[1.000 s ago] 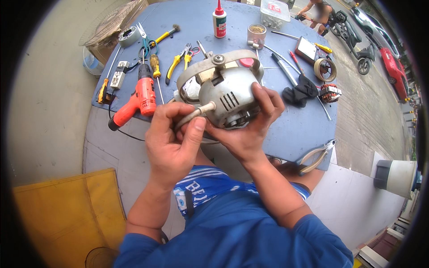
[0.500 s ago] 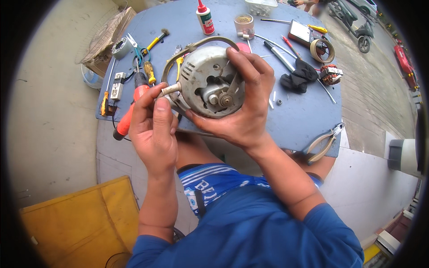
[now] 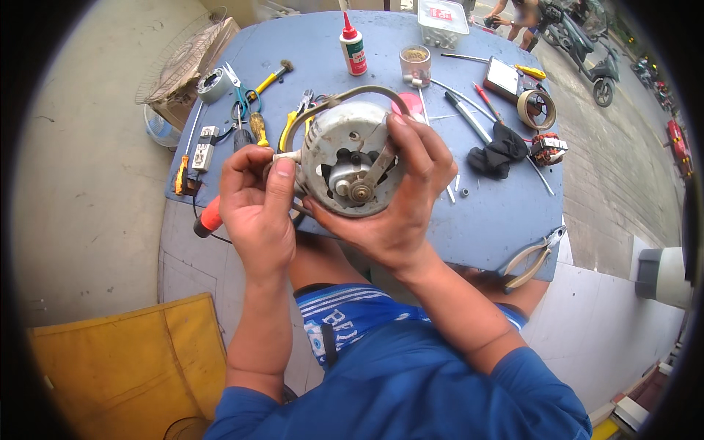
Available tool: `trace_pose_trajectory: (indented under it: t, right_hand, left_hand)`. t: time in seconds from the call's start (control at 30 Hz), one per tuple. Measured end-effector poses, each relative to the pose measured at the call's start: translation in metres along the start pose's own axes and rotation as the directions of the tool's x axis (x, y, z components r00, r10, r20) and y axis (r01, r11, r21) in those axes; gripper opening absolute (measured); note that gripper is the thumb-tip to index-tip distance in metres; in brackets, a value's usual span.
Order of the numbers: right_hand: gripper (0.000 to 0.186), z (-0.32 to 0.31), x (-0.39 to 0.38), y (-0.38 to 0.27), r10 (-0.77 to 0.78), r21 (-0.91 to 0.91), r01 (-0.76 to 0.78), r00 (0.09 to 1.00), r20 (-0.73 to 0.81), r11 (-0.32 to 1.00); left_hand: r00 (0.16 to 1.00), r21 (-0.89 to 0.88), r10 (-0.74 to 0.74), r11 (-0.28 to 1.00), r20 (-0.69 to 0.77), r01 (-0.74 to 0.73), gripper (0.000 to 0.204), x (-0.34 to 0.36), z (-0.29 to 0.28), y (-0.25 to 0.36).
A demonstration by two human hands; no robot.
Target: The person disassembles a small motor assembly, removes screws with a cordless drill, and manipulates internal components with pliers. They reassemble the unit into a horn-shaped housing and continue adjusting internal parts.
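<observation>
Above the table's near edge I hold a round grey metal fan motor housing, its face with cut-out holes and a small crank turned up toward me. My right hand grips its right side, fingertips at the upper rim beside a flat metal link and thumb along the lower rim. At the left side, my left hand pinches a short metal pin between thumb and fingers. A curved metal strap arches over the far side of the housing. My left fingers partly hide the pin.
On the blue table lie pliers, a black cloth, a tape roll, a copper-wound coil, scissors and screwdrivers. A glue bottle stands at the back. An orange-red power tool is partly behind my left hand.
My left thumb and fingers have closed further over the pin. The housing has tilted slightly in my hands. The whole view has shifted, showing more of the table's far side.
</observation>
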State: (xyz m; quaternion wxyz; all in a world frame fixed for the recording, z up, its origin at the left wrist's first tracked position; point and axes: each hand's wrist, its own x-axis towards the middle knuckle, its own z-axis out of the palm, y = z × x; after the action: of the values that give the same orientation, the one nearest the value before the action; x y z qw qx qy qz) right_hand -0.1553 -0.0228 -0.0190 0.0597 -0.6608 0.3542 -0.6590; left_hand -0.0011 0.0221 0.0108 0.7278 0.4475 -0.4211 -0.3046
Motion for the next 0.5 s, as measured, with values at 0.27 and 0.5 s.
trace_pose_trajectory:
  t: [0.27, 0.5]
  right_hand:
    - [0.114, -0.006, 0.006, -0.001, -0.006, -0.015, 0.008, 0.997, 0.078, 1.000]
    - [0.120, -0.010, -0.003, -0.002, 0.048, -0.054, -0.043, 0.995, 0.085, 0.998]
  left_hand:
    - [0.990, -0.059, 0.030, 0.998, -0.137, -0.038, 0.018, 0.001, 0.001, -0.014]
    - [0.998, -0.119, 0.048, 0.992, -0.028, -0.051, 0.019, -0.004, -0.005, -0.008]
